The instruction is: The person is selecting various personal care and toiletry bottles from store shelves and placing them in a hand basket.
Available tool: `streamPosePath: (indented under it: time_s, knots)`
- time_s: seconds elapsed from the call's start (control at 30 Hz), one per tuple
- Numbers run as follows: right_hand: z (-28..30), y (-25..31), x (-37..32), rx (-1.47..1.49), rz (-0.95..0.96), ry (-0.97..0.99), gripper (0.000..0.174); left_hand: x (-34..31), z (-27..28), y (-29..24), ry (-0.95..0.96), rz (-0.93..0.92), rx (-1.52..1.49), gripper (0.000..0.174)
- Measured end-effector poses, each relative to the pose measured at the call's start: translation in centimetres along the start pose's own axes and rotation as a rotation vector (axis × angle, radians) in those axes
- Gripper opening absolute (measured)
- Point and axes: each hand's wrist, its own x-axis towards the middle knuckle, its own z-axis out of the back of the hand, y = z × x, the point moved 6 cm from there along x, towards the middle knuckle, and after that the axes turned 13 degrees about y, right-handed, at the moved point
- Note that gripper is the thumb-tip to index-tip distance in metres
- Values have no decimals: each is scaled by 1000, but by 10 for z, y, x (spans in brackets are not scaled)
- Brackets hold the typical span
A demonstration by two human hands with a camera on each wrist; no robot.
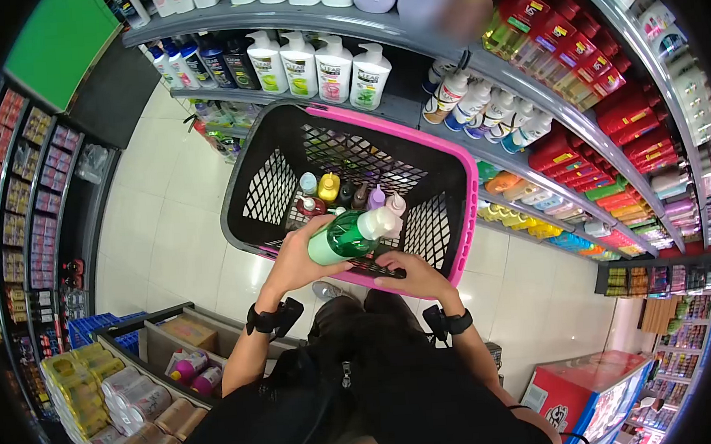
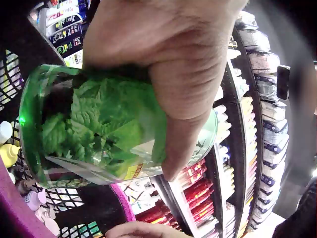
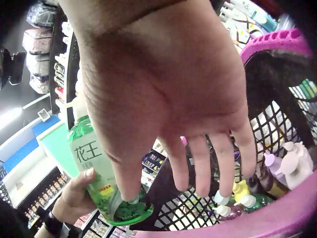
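My left hand point(image 1: 297, 262) grips a clear green pump bottle point(image 1: 342, 241) with a white top, tilted over the near side of a black basket with a pink rim point(image 1: 472, 198). In the left wrist view, the thumb wraps over the bottle, which has printed green leaves. Close to the bottle is my right hand point(image 1: 416, 277), at the near rim; in the right wrist view its fingers extend and the thumb overlaps the bottle. Several bottles stand inside the basket, among them a yellow bottle point(image 1: 329, 187), a purple bottle point(image 1: 376, 198) and a pale pink pump bottle point(image 1: 395, 210).
Beyond the basket, a shelf holds white pump bottles point(image 1: 333, 69). Red bottles point(image 1: 552, 47) line the shelf at the right. Stacked cans point(image 1: 134, 398) stand at lower left, a red freezer point(image 1: 585, 379) at lower right, over a tiled floor point(image 1: 163, 201).
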Motion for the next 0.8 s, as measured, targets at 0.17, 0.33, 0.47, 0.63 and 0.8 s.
streamPosePath:
  time_s: [0.17, 0.33, 0.47, 0.63, 0.8]
  knots:
    - [29, 39, 9, 66, 106, -122, 70, 11, 1, -1, 0, -29, 166, 69]
    - [50, 66, 15, 52, 331, -11, 76, 20, -15, -6, 62, 55, 188, 68]
    - [67, 67, 15, 34, 343, 80, 72, 37, -29, -8, 129, 94, 226, 67]
    - [79, 48, 14, -45, 506, 110, 71, 64, -49, -9, 263, 54, 295, 67]
    - [93, 42, 20, 64, 476, 97, 70, 88, -55, 9, 388, 94, 184, 73]
